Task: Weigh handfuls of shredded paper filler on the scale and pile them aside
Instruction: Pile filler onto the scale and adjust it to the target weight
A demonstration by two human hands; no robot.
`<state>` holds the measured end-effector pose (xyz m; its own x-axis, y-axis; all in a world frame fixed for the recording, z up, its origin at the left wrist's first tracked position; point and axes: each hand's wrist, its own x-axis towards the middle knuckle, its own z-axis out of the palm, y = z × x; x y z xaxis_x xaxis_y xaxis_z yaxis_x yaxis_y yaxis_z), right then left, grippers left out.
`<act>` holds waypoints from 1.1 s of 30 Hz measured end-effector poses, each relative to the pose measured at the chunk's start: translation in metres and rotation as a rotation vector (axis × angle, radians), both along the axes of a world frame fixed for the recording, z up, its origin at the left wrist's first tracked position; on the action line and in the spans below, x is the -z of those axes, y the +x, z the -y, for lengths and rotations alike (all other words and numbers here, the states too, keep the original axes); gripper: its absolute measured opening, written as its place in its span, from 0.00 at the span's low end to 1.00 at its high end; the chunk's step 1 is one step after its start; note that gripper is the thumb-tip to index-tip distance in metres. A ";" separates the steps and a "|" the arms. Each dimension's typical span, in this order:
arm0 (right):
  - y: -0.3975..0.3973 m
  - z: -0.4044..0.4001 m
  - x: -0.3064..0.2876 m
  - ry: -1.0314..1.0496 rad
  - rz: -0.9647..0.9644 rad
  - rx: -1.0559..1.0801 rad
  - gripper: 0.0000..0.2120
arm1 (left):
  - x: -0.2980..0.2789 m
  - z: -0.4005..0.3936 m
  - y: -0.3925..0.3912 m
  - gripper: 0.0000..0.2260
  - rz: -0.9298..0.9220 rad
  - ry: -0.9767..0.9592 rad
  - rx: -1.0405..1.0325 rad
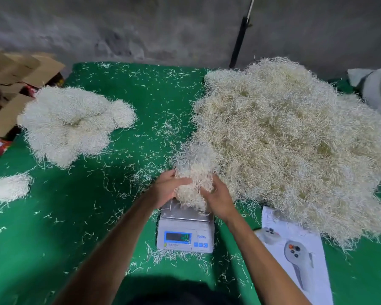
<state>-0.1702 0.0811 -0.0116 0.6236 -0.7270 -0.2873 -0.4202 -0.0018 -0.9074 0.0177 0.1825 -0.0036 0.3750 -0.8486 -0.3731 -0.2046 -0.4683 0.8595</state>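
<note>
Both hands, left hand [167, 190] and right hand [218, 199], cup a handful [194, 181] of shredded paper over the scale [186, 225], beside the big heap [295, 137]. This looks like the weighing step; next, letting go and reading the display [178, 237].

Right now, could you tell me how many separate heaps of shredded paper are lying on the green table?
3: the large heap on the right, a medium heap at far left, and a small clump near the left edge. A further handful is in the hands above the scale.
</note>
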 end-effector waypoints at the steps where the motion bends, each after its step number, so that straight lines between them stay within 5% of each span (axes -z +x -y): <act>1: -0.001 0.000 0.003 0.019 -0.004 0.070 0.39 | 0.005 -0.001 0.002 0.39 -0.080 0.007 -0.139; 4: -0.011 0.008 0.006 0.063 -0.002 0.184 0.41 | 0.011 -0.012 0.011 0.40 -0.236 0.003 -0.413; 7: -0.025 0.009 0.009 0.035 -0.048 -0.015 0.47 | 0.021 -0.037 0.019 0.19 -0.069 0.083 -0.228; 9: -0.035 0.005 0.016 -0.064 -0.076 -0.003 0.43 | 0.033 -0.053 0.021 0.22 -0.002 0.019 -0.169; 12: -0.062 -0.010 0.044 -0.235 -0.073 0.364 0.30 | 0.047 -0.082 0.023 0.25 0.132 -0.037 -0.324; 16: -0.109 -0.060 0.100 -0.326 -0.279 0.231 0.15 | 0.115 -0.149 0.008 0.29 0.535 0.359 -0.180; 21: -0.127 -0.133 0.145 -0.527 -0.511 -0.038 0.30 | 0.160 -0.188 -0.048 0.31 0.699 0.457 -0.112; 33: -0.124 -0.135 0.143 -0.543 -0.468 0.042 0.27 | 0.150 -0.197 -0.052 0.29 0.688 0.395 -0.123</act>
<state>-0.2942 0.2164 -0.1551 0.4921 -0.8637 -0.1084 -0.7745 -0.3775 -0.5076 -0.0345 0.3792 -0.1537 0.7122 -0.6398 -0.2889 -0.5554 -0.7653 0.3255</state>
